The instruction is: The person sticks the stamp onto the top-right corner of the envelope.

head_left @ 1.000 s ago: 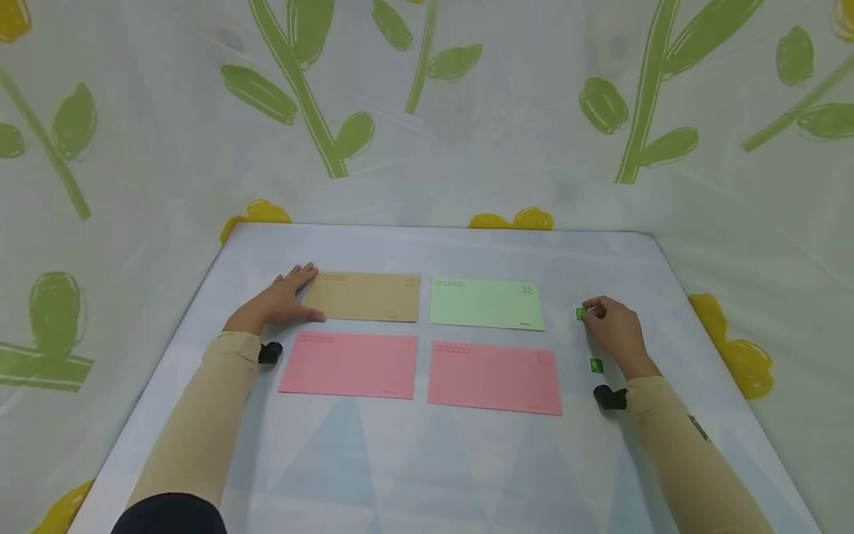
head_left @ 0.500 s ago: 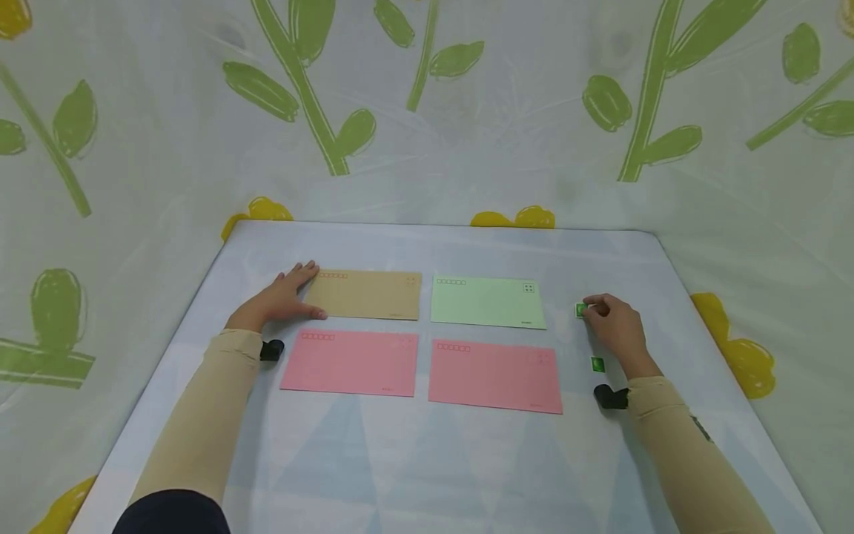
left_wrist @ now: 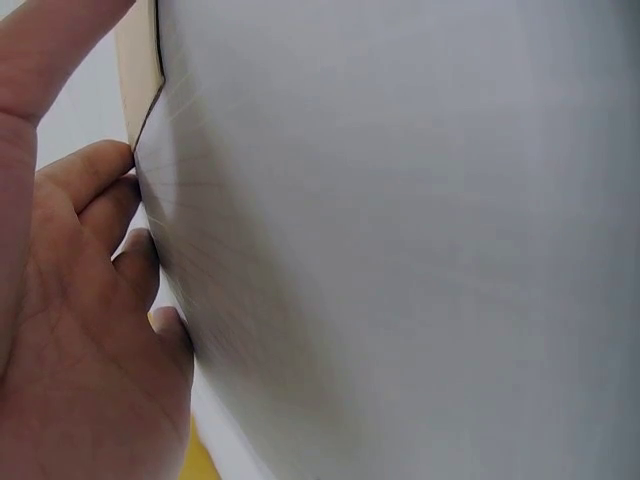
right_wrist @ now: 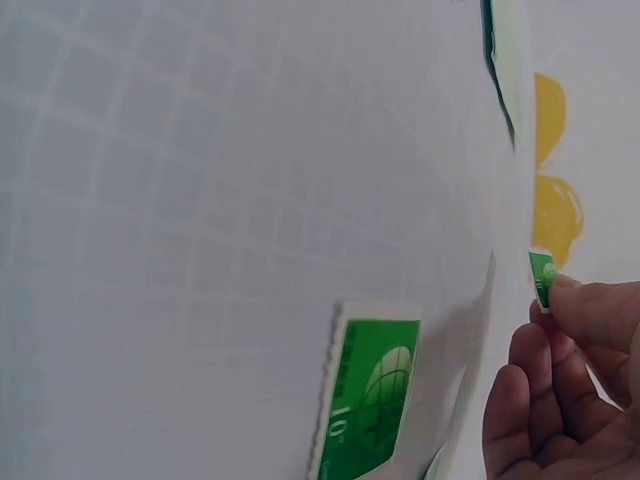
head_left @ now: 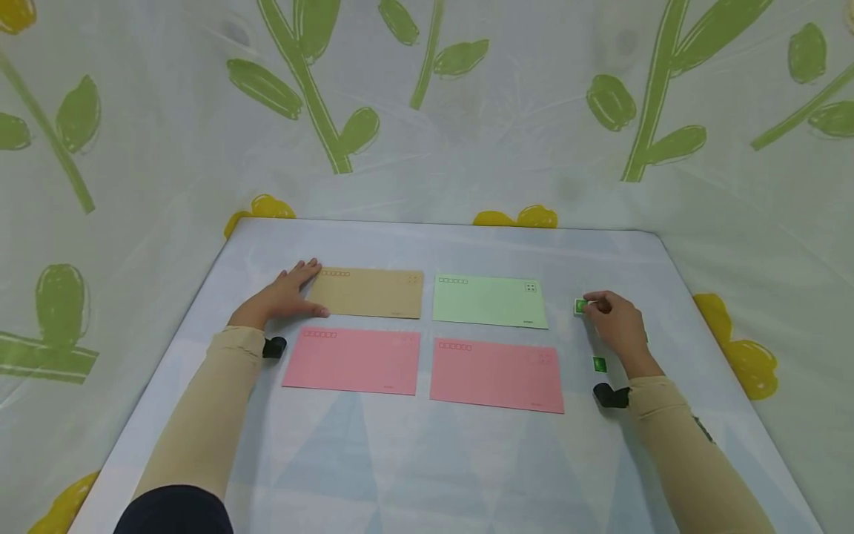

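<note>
My left hand (head_left: 282, 297) lies with spread, straight fingers at the left end of the tan envelope (head_left: 373, 294); thumb and fingertips touch its edge. In the left wrist view the fingertips rest at the envelope's corner. A small green postage stamp (head_left: 579, 306) is pinched between the thumb and index finger of my right hand (head_left: 619, 326), right of the light green envelope (head_left: 490, 302). The right wrist view shows this stamp raised off the table. Another green stamp (head_left: 600, 364) lies just in front of that hand, large in the right wrist view.
Two pink envelopes, a left one (head_left: 351, 361) and a right one (head_left: 497, 375), form the front row. A sliver of green (head_left: 646, 337) peeks out behind the right wrist. The white table (head_left: 427, 467) ends at a flowered curtain (head_left: 520, 148).
The right hand, pinching the stamp, has risen slightly, and a green sliver now shows behind its wrist. The left hand keeps its place on the tan envelope. The head view has shifted a little.
</note>
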